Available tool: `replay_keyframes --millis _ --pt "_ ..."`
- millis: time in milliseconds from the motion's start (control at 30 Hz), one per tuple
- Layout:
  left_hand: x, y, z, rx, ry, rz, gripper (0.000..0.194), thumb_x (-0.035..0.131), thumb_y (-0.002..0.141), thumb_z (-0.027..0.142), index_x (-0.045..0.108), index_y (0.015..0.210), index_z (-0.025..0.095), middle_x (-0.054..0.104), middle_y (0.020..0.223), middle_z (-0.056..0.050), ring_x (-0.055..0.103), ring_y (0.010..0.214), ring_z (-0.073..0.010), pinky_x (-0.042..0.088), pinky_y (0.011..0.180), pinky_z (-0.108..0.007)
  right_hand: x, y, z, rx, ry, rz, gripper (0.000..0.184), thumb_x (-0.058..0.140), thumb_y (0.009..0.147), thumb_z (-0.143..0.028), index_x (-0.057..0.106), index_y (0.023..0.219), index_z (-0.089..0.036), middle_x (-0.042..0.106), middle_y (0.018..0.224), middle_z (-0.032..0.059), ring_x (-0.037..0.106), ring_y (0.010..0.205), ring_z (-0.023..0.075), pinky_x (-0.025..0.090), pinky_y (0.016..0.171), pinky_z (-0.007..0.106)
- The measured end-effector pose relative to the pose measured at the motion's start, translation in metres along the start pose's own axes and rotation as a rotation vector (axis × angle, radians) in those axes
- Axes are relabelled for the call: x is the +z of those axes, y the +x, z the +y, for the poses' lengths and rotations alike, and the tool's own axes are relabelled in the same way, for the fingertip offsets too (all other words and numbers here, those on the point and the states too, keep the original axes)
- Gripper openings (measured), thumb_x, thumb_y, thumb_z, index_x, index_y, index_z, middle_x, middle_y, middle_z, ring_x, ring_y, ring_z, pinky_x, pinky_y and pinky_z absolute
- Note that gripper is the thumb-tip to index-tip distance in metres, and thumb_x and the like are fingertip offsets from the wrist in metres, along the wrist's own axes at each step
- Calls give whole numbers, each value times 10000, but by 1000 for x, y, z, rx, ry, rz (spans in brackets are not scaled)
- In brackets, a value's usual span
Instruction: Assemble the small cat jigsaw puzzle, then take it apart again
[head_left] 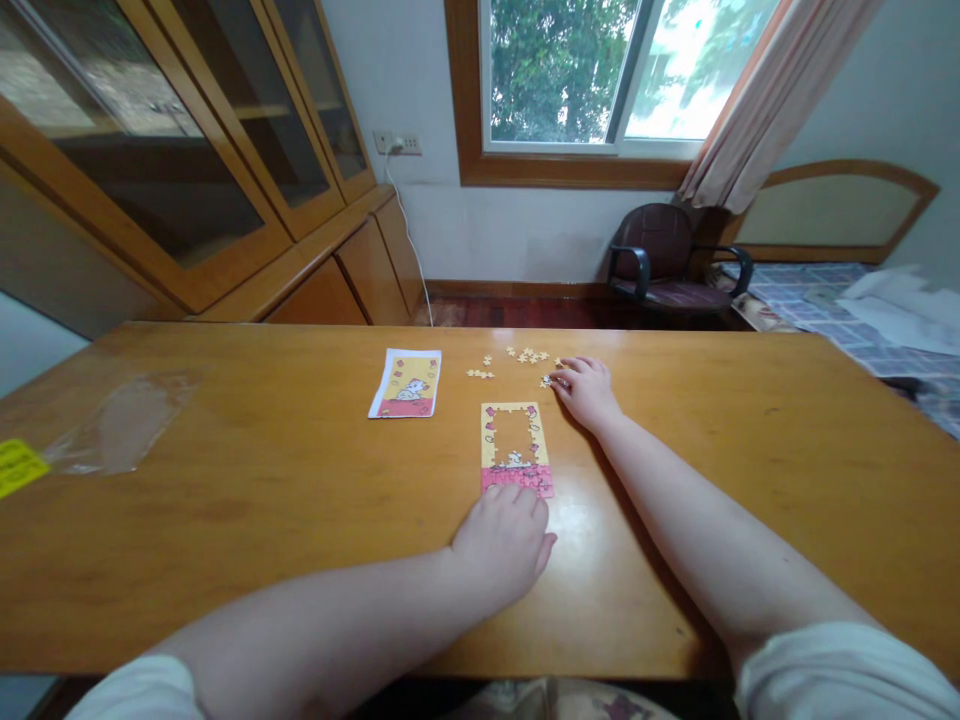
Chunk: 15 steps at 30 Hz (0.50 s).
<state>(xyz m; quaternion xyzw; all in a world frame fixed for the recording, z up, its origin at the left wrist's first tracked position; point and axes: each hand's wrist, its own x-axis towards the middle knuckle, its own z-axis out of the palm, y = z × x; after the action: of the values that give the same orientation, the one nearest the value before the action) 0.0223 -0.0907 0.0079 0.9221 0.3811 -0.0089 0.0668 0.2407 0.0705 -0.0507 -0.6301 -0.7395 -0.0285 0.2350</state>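
A partly assembled jigsaw puzzle (517, 478) lies on the table before me, with a yellow border, a pink lower part and a gap in its middle. My left hand (504, 540) rests over its bottom edge, fingers bent down on it and thumb apart, holding nothing that shows. Farther off to the right, my right hand (589, 392) has its fingertips closed at a small white puzzle piece (546, 381). Several loose yellow pieces (529, 355) are scattered just beyond, and a short joined strip of pieces (480, 374) lies to their left.
A reference picture card (406, 384) showing a white cartoon animal lies left of the puzzle. On the wooden table (300, 500), a clear plastic bag (124, 420) with a yellow label (21, 467) is at far left. A chair (664, 255) stands beyond the table.
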Motion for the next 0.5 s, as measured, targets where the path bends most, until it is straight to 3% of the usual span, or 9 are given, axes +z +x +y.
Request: replay_keyframes --millis 500 --pt "0 -1 0 5 17 20 272 533 880 374 634 946 130 639 889 -92 569 864 -257 466 764 -403 -4 0 -5 -80 -18 39 234 512 882 -273 729 856 -190 683 1058 101 515 1046 259 307 964 407"
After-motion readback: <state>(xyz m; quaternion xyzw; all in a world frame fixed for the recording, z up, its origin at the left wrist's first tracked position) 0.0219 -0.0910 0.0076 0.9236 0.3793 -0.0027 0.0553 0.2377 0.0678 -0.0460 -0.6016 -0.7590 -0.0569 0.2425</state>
